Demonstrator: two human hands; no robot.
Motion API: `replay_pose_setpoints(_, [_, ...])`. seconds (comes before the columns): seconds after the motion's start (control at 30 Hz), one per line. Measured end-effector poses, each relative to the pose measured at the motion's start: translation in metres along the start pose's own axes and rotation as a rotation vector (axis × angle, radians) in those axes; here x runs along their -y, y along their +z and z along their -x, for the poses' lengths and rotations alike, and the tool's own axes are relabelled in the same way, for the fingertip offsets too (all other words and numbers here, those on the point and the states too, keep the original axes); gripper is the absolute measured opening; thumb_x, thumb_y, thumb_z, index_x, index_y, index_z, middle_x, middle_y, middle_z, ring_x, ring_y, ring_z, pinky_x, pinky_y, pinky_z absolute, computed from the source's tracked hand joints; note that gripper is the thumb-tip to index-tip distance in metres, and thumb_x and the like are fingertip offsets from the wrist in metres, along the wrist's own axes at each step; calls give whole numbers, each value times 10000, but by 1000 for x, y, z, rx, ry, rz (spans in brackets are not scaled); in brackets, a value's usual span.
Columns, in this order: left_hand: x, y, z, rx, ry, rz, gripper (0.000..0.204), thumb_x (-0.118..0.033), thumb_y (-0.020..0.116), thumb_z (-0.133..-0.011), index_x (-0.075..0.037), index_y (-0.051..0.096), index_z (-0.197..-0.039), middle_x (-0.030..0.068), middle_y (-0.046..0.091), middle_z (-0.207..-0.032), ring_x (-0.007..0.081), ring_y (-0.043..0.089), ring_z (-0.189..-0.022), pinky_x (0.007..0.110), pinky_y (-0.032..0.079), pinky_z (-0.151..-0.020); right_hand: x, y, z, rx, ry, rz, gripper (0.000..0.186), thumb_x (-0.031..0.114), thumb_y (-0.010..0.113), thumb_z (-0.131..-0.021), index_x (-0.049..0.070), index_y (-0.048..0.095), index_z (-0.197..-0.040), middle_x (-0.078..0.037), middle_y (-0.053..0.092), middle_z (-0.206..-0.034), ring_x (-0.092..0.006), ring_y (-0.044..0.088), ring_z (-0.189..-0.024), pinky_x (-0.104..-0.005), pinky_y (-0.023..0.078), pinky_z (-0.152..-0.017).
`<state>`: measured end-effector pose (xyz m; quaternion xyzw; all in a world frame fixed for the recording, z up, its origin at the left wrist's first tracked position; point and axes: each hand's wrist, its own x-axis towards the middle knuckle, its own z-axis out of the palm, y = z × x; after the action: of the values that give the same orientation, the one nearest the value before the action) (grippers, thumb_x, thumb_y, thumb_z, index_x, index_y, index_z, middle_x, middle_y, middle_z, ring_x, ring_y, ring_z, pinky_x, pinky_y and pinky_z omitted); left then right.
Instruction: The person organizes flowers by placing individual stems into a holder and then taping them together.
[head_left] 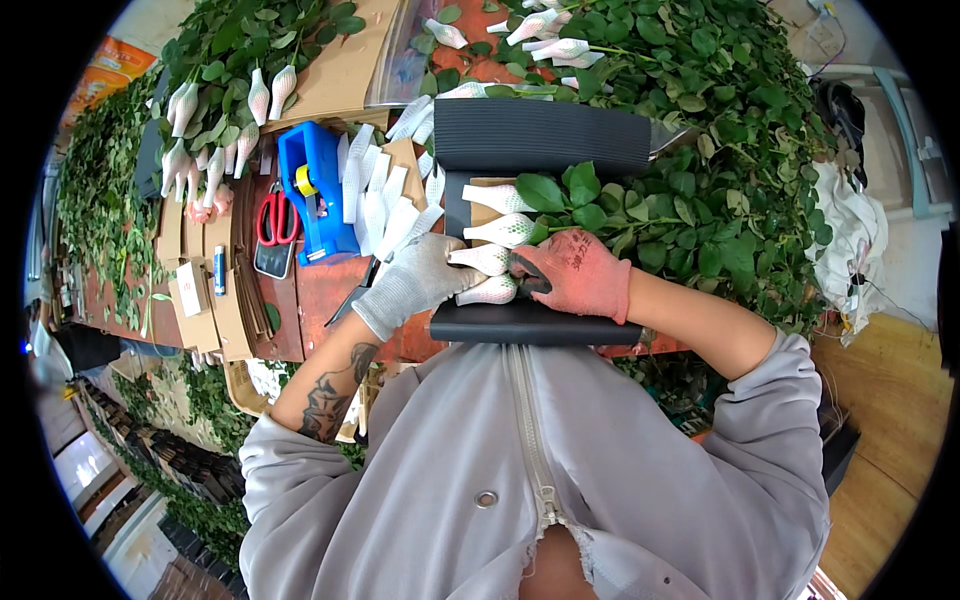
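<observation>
My left hand [418, 275], in a grey glove, pinches the tail of a white mesh-sleeved rose bud [482, 258]. My right hand [572, 268], in a red glove, has its fingers closed at that bud's stem end. Sleeved buds [500, 228] lie stacked on cardboard [488, 181], above and below the held one, their leafy stems [670, 215] reaching right. They sit between two black ridged blocks, one behind [540, 135] and one [530, 323] along the table's front edge. White mesh sleeves [385, 195] are piled to the left.
A blue tape dispenser [318, 200], red-handled scissors [278, 215], a phone [272, 258] and cardboard strips [225, 295] are at left. More sleeved roses [257, 95] and leaves lie at the back. A white bag [845, 235] is at the far right.
</observation>
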<state>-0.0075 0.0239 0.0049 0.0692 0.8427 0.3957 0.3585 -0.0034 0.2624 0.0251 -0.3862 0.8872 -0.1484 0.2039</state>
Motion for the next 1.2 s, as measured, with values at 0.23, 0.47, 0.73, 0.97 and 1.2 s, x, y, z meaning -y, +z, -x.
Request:
replay_pose_setpoints(0.23, [8, -9, -1, -15, 34, -90, 371, -317, 709, -761, -7, 661, -960, 161, 667, -804, 287, 650, -787, 372, 496, -736, 13, -27, -2, 132, -117, 134, 394, 304, 654, -763, 72, 540, -1061, -112, 627, -800, -288, 616, -801, -386, 475, -730])
replay_pose_setpoints(0.47, [4, -23, -1, 57, 230, -163, 375, -338, 681, -786, -20, 680, -986, 168, 658, -857, 273, 612, -905, 365, 481, -793, 14, -18, 1, -51, -157, 127, 365, 305, 661, -751, 71, 570, -1016, -65, 648, -823, -259, 624, -793, -360, 482, -722])
replay_pose_setpoints(0.73, [2, -34, -11, 229, 5, 149, 303, -154, 675, -828, 71, 642, -1029, 53, 634, -767, 104, 569, -606, 255, 471, -555, 9, -15, 1, 92, -54, 97, 469, 324, 667, -757, 53, 559, -1124, -88, 651, -861, -271, 621, -850, -389, 470, -750])
replay_pose_setpoints(0.97, [8, -20, -15, 8, 18, 171, 263, -178, 677, -823, 45, 674, -962, 53, 638, -708, 95, 584, -627, 249, 475, -557, 10, -18, 0, 113, -27, 118, 408, 357, 626, -785, 68, 551, -1064, -107, 636, -857, -287, 624, -867, -414, 475, -744])
replay_pose_setpoints(1.2, [6, -25, -19, 127, -45, 127, 308, -265, 704, -801, 21, 680, -914, 66, 647, -691, 115, 588, -627, 272, 459, -574, 11, -16, 10, -8, -113, 204, 484, 339, 672, -755, 68, 564, -1141, -88, 651, -858, -283, 612, -831, -398, 462, -742])
